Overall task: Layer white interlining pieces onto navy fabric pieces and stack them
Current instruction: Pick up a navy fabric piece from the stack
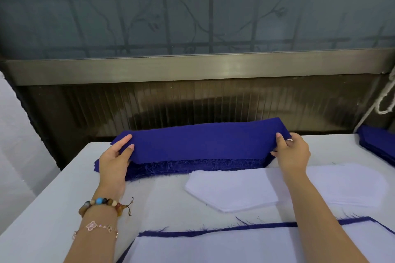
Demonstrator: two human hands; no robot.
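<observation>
Nearest me, a white interlining sheet (235,245) is lying on a navy fabric base piece (213,230), only its frayed border showing. Just beyond, loose white interlining cut-outs (230,190) are resting on the pale counter (53,198). Further out, my left hand (115,156) and right hand (292,151) are each pinching a short end of a long navy fabric rectangle (203,143), the grip closed on cloth, raised just above the frayed navy fabric pile (192,168). Its long axis is running left to right. I judge the layered piece is sitting straight towards me, equally near both hands.
</observation>
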